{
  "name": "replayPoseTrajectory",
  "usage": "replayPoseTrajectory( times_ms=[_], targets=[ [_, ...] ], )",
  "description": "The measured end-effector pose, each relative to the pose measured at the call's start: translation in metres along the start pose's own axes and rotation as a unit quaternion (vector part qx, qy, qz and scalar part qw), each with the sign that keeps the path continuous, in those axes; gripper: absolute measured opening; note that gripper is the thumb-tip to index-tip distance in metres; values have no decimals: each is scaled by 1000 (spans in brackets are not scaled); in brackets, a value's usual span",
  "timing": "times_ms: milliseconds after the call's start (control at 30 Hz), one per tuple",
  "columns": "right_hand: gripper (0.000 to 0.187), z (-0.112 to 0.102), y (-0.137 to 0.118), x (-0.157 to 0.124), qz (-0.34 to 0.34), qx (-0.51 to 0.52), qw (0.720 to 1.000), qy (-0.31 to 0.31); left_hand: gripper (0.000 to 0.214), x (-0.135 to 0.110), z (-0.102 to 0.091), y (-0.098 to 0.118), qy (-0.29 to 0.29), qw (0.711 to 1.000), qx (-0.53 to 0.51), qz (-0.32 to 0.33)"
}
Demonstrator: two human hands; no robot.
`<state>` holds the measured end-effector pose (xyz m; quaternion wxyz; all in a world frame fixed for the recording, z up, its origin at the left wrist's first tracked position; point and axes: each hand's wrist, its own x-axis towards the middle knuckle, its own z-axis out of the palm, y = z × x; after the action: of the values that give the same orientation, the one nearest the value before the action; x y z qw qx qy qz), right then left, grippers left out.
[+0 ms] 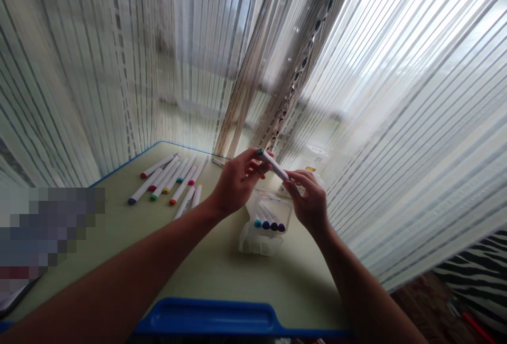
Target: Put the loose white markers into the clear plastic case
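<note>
Above the table I hold a white marker (275, 166) with a green end, tilted down to the right. The fingers of my left hand (236, 181) close around its green end, while my right hand (309, 196) pinches the lower end. Just beneath my hands stands a clear plastic case (260, 246) with several markers (269, 223) in it, their ends teal, blue, black and purple. To the left of my left hand lie several loose white markers (170, 177) with ends of many colours. Another marker (217, 162) is partly hidden behind my left hand.
The pale green table (222, 275) has a blue rim and a blue tray (209, 316) at its near edge. A clear package (317, 156) sits behind my right hand. Striped sheer curtains (190, 69) hang close along the back and right. A pixelated patch covers the left edge.
</note>
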<state>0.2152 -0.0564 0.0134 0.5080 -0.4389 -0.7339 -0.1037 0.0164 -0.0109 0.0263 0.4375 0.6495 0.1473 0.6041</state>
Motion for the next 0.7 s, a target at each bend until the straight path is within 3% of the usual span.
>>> replayPoseTrajectory(
  times_ms=[200,333,500,600,700],
  targets=[
    [15,-7,1,0,-13,-72,996,41,31,-4,-1,0,-29,993,108,24],
    [15,-2,2,-2,91,88,989,81,30,-4,-2,1,-36,990,136,11],
    [17,3,-4,1,236,345,903,97,22,-4,-1,1,-56,988,145,-11],
    [18,1,-9,4,289,414,860,71,25,-5,-1,1,-66,988,139,-15],
    [19,0,-14,4,311,436,843,47,31,-5,-1,0,-85,987,135,-10]
  ],
)
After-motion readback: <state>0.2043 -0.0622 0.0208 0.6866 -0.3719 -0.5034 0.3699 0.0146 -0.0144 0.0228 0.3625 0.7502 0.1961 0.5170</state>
